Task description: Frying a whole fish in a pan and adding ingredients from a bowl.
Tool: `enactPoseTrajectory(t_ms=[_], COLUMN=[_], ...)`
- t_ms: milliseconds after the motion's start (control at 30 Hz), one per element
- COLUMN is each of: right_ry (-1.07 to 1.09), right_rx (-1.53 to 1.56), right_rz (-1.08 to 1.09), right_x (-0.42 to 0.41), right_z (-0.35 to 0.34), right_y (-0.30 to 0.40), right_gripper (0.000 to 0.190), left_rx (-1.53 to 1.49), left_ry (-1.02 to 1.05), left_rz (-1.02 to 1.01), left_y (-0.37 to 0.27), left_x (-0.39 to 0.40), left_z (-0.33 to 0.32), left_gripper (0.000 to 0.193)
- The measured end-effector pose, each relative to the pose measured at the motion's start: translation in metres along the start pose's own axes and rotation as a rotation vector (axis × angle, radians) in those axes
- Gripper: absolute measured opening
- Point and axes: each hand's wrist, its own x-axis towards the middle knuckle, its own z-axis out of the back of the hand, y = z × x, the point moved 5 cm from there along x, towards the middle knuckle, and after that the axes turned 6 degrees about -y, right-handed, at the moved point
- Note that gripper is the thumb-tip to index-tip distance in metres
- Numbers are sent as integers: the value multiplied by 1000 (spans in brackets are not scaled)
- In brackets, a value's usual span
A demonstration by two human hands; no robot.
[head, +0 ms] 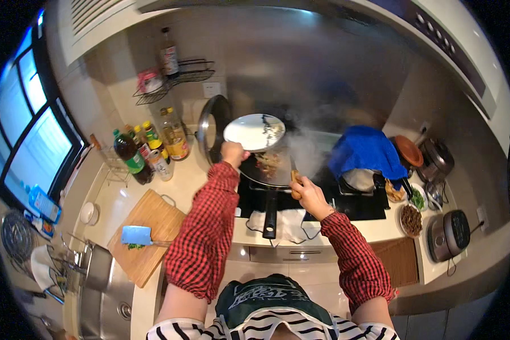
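My left hand [234, 154] grips the near rim of a white plate [246, 132], tilted over the far left of a wok [255, 180]. Pale and dark bits of food cling to the plate's right side. In my right hand [311, 195] is the wooden handle of a spatula [296, 182], whose lower part reaches into the wok and is blurred by steam [308, 148]. Browned food pieces [267, 165] lie in the wok. Its black handle [270, 216] points towards me, above a white cloth [287, 225].
A cleaver [137, 235] lies on a wooden cutting board [148, 204] at the left, near several bottles [131, 157] and the sink [110, 293]. A large lid [208, 127] leans behind the wok. Right stand a pot under a blue cloth [367, 151] and food plates [410, 220].
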Motion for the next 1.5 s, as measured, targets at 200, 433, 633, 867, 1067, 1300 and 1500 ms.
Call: enactPoseTrajectory(t_ms=[200, 433, 633, 867, 1067, 1300, 1500], right_ry=[73, -201, 391, 347, 700, 950, 980], right_rx=[-22, -123, 132, 737, 718, 249, 496], right_rz=[-98, -616, -369, 30, 430, 476, 617], right_x=[-21, -76, -146, 84, 151, 131, 138], right_z=[-4, -2, -165, -313, -453, -556, -517], right_y=[-2, 11, 145, 432, 636, 711, 737], right_gripper=[37, 28, 13, 12, 17, 35, 36], left_rx=[-223, -208, -79, 2, 260, 156, 295], left_ry=[156, 71, -236, -630, -757, -702, -777], left_rz=[26, -107, -217, -115, -185, -87, -41], left_y=[19, -15, -1, 32, 59, 73, 67], left_x=[-51, -90, -136, -208, -216, -182, -192], left_z=[29, 243, 484, 679, 774, 784, 792], left_gripper=[19, 20, 18, 19, 20, 22, 23])
